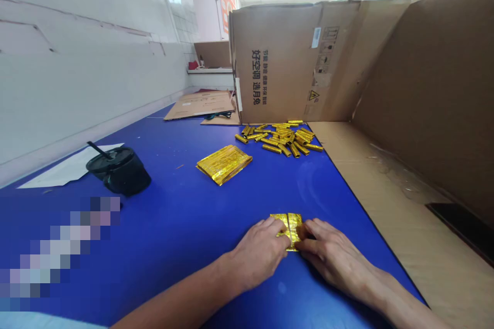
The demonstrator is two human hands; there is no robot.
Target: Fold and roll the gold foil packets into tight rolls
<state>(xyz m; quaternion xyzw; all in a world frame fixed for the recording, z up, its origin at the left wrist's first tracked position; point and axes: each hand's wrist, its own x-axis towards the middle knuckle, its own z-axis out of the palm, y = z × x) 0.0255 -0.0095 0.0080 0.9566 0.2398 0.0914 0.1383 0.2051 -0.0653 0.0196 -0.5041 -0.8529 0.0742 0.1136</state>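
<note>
A small piece of gold foil paper (295,223) lies on the blue tabletop, its sides folded in so that two flaps meet at a seam near the middle. My left hand (260,247) is closed on its left side, fingers bent over the edge. On the right side, my right hand (328,247) grips the edge with curled fingers. Both hands rest low at the table surface, and the fingertips partly hide the paper. Beyond them sits a stack of flat gold foil sheets (224,163). Farther back is a loose pile of folded gold foil strips (283,136).
A black cup with a straw (125,169) stands at the left on white paper (57,172). Dark scissors (219,115) lie near cardboard sheets (200,103). A large cardboard box (285,61) walls off the back, with more cardboard (355,164) along the right edge.
</note>
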